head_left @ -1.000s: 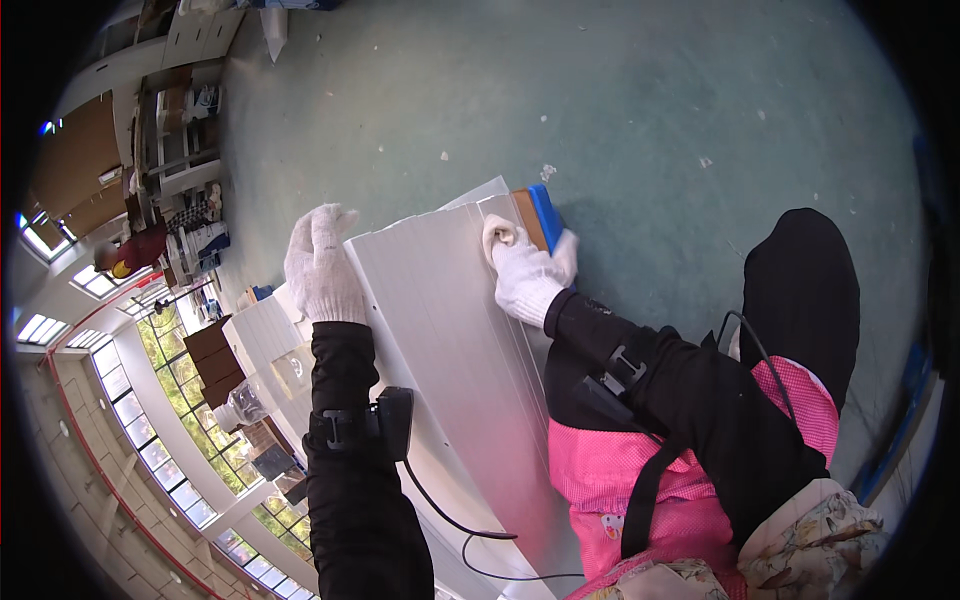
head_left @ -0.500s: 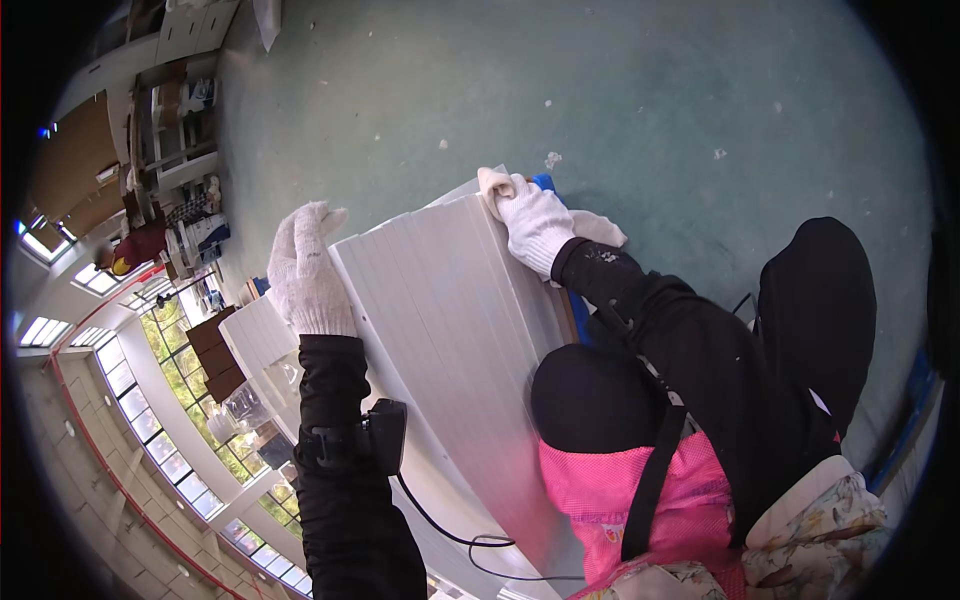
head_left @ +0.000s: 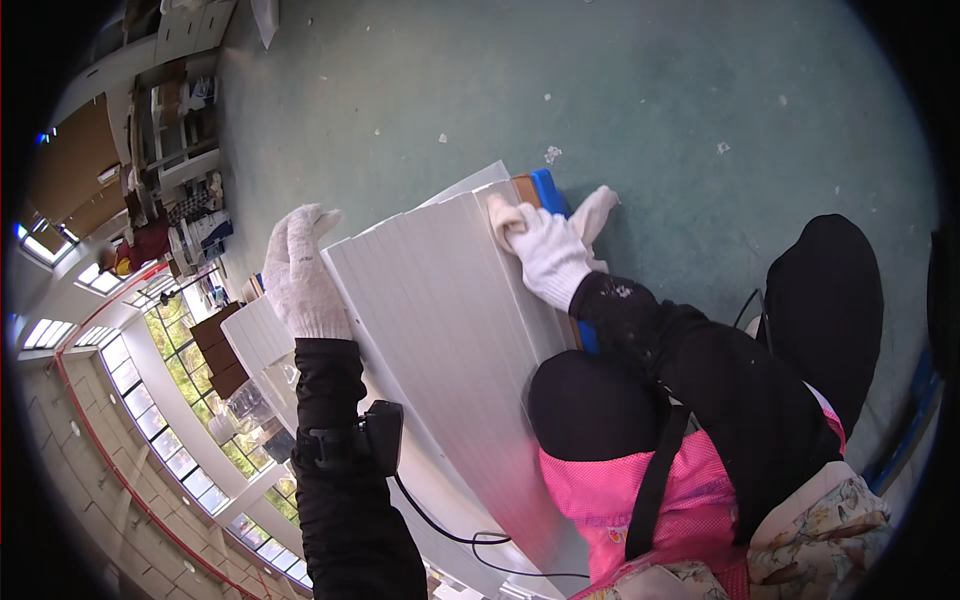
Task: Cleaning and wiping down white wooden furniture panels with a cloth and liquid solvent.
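Note:
A tall stack of long, thin white boards stands in front of me, its layered edges facing me. My left hand, in a white knitted glove, lies along the stack's left edge with fingers stretched out. My right hand, also gloved in white, is closed around a cream-white cloth. It presses the cloth on the stack's right side near the far end; one end of the cloth hangs out past the wrist. The palm side of both hands is hidden.
A blue frame with a brown board borders the stack at right. A black cable trails from my left wrist device. Green floor with white scraps stretches beyond. Shelving and a person are far left.
My right hand has slid with the cloth from the stack's far corner toward me and slightly right, uncovering the blue frame's corner. My left hand has barely moved.

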`<action>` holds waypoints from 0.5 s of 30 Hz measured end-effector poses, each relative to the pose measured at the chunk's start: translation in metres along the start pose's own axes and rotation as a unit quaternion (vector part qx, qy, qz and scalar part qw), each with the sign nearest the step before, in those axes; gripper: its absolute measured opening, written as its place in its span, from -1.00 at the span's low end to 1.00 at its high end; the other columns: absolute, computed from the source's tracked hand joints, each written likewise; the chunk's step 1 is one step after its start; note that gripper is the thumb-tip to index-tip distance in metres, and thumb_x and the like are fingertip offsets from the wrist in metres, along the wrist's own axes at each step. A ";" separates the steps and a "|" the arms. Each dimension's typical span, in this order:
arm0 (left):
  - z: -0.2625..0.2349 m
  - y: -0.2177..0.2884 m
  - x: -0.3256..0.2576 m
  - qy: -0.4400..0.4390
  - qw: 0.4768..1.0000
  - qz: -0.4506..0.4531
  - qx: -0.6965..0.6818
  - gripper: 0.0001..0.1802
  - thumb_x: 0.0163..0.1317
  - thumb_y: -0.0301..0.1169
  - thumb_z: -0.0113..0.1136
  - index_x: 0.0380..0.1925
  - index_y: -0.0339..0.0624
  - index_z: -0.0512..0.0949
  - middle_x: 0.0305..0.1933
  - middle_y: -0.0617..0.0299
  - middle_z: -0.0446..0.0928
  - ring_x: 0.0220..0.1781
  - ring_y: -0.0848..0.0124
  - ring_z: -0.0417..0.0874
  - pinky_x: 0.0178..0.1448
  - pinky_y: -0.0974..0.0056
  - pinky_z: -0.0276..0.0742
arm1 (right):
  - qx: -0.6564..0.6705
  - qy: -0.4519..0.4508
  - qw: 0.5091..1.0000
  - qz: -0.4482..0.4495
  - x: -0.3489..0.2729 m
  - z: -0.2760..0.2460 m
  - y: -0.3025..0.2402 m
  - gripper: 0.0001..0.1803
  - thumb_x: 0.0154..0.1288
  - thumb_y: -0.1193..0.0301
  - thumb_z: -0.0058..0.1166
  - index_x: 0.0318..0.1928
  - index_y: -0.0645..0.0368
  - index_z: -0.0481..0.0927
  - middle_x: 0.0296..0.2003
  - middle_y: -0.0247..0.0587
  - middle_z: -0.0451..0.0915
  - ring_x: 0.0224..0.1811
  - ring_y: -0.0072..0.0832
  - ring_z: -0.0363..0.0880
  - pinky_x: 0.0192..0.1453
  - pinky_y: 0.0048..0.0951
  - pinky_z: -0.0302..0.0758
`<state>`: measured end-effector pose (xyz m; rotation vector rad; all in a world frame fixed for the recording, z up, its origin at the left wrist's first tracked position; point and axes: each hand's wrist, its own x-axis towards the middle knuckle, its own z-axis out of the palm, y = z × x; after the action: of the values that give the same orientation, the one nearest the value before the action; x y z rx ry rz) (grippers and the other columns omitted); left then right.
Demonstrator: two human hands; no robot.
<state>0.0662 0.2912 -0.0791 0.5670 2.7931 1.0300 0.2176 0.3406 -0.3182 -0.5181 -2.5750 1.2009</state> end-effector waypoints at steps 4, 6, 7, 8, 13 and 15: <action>0.006 0.003 0.001 0.002 1.000 -0.008 0.010 -0.62 0.37 -0.19 0.05 -0.15 -0.34 0.58 -0.22 0.04 0.70 -0.07 0.43 0.61 0.25 0.35 0.29 | -0.019 0.024 0.999 0.024 0.013 -0.002 0.008 -0.76 0.20 0.46 -0.01 -0.11 0.22 0.45 -0.21 -0.12 0.43 -0.26 -0.21 0.55 -0.30 -0.17 0.55; 0.011 0.008 0.003 -0.003 1.000 0.006 0.005 -0.62 0.37 -0.19 0.05 -0.15 -0.35 0.58 -0.22 0.04 0.70 -0.06 0.42 0.61 0.26 0.35 0.29 | -0.005 0.042 0.999 0.024 0.028 -0.015 0.016 -0.74 0.17 0.46 0.01 -0.11 0.22 0.47 -0.20 -0.11 0.44 -0.24 -0.20 0.55 -0.27 -0.14 0.55; 0.008 0.007 0.003 -0.004 1.000 0.019 0.008 -0.62 0.37 -0.19 0.05 -0.15 -0.35 0.58 -0.22 0.04 0.70 -0.05 0.41 0.61 0.26 0.35 0.29 | 0.007 0.016 0.999 0.028 0.032 -0.014 0.014 -0.74 0.16 0.46 0.02 -0.11 0.22 0.48 -0.19 -0.12 0.43 -0.22 -0.20 0.55 -0.23 -0.14 0.54; 0.005 0.005 0.001 -0.002 1.000 0.017 0.013 -0.62 0.37 -0.19 0.05 -0.15 -0.35 0.58 -0.22 0.04 0.70 -0.05 0.41 0.61 0.26 0.35 0.29 | -0.007 -0.007 1.000 0.022 0.024 -0.012 0.007 -0.73 0.16 0.46 0.03 -0.11 0.22 0.48 -0.17 -0.13 0.43 -0.18 -0.19 0.55 -0.18 -0.14 0.53; 0.001 0.004 -0.001 0.004 1.000 -0.013 0.003 -0.62 0.37 -0.20 0.04 -0.14 -0.36 0.57 -0.20 0.02 0.70 -0.01 0.40 0.62 0.28 0.33 0.28 | 0.051 -0.059 0.996 0.039 -0.002 -0.005 -0.003 -0.67 0.06 0.57 -0.05 -0.08 0.25 0.46 -0.11 0.01 0.42 -0.13 -0.06 0.51 -0.11 -0.13 0.49; 0.005 0.003 0.002 -0.005 1.000 -0.015 -0.004 -0.62 0.37 -0.21 0.04 -0.14 -0.36 0.57 -0.18 0.00 0.70 -0.01 0.39 0.62 0.28 0.33 0.28 | 0.011 -0.082 0.993 0.081 0.024 -0.013 0.003 -0.70 0.18 0.48 0.00 -0.04 0.17 0.45 -0.08 -0.07 0.44 -0.08 -0.15 0.54 -0.07 -0.15 0.53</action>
<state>0.0668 0.2971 -0.0809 0.5262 2.7779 1.0288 0.2014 0.3615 -0.3100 -0.6616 -2.6959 1.3770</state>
